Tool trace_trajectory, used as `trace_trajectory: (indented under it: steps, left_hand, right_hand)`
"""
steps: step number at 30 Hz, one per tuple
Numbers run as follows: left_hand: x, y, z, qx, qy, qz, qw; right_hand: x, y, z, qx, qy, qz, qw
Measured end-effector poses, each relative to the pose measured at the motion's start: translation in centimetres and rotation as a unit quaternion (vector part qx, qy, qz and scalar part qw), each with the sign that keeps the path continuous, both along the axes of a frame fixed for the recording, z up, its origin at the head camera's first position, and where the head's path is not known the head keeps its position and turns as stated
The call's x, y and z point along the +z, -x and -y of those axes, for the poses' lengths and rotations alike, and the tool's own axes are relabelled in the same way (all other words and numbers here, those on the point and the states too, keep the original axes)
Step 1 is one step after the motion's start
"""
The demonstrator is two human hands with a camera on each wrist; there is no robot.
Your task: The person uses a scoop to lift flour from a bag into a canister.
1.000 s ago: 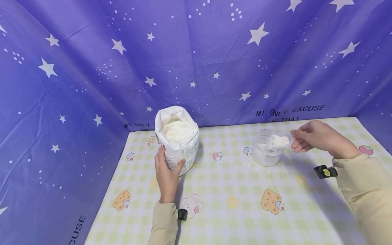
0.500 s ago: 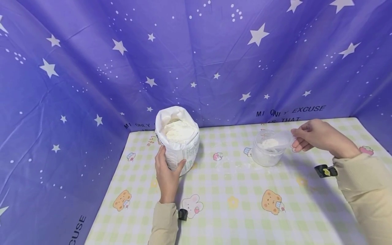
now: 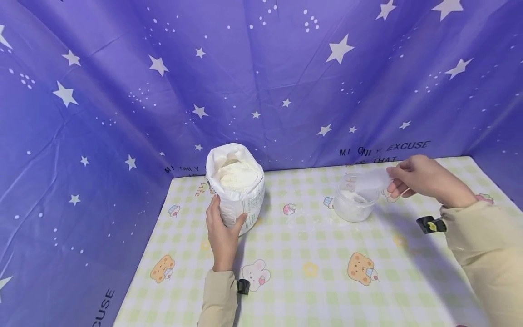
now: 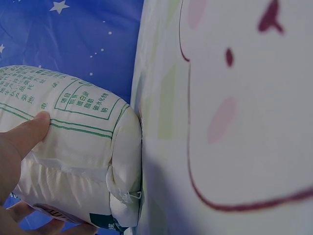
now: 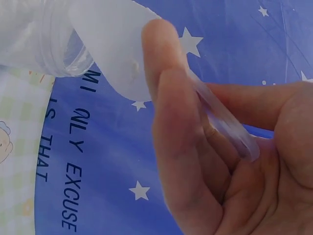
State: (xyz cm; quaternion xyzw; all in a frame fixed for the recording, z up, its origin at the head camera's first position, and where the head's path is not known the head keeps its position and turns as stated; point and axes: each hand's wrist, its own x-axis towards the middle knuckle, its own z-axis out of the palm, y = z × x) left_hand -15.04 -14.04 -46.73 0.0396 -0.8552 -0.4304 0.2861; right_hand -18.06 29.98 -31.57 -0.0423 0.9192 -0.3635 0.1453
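Observation:
My left hand (image 3: 224, 236) grips the side of an upright, open-topped white bag of flour-like powder (image 3: 245, 211), thumb on the front and fingers round its left side. Green print and a printed table show on this bag in the left wrist view. Over on the right, my right hand (image 3: 421, 178) pinches the handle of a translucent plastic scoop (image 5: 115, 54). The scoop is tilted over a clear round tub (image 3: 354, 211); only a little powder clings to it in the right wrist view. White powder lies inside the tub, its amount hard to tell.
A checked cloth with cartoon prints covers the table (image 3: 310, 299). Traces of powder dust the cloth between bag and tub. A purple star-patterned curtain (image 3: 253, 81) hangs close behind and along both sides.
The scoop has tipped over, and the heap of powder on it has slid off into the tub. My right hand has risen slightly. The left hand and bag stay in place.

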Motion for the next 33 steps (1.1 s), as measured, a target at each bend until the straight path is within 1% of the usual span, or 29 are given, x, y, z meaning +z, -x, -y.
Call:
trace_trajectory:
  steps: [8, 15, 19, 33]
  left_hand:
    - [-0.1, 0.0, 0.1, -0.002, 0.002, -0.006, 1.0000]
    - [-0.1, 0.0, 0.0, 0.000, 0.005, -0.007, 1.0000]
    - [-0.1, -0.1, 0.0, 0.002, 0.007, -0.005, 1.0000]
    - [-0.2, 0.0, 0.2, 0.000, 0.003, -0.004, 1.0000]
  right_hand:
    - [0.5, 0.0, 0.5, -0.018, 0.013, -0.029, 0.9993]
    - [1.2, 0.0, 1.3, -0.027, -0.004, -0.055, 0.9981]
    - [1.6, 0.1, 2.1, -0.029, 0.001, -0.067, 0.9973]
    - [1.9, 0.9, 5.7, -0.022, 0.047, -0.068, 0.9963]
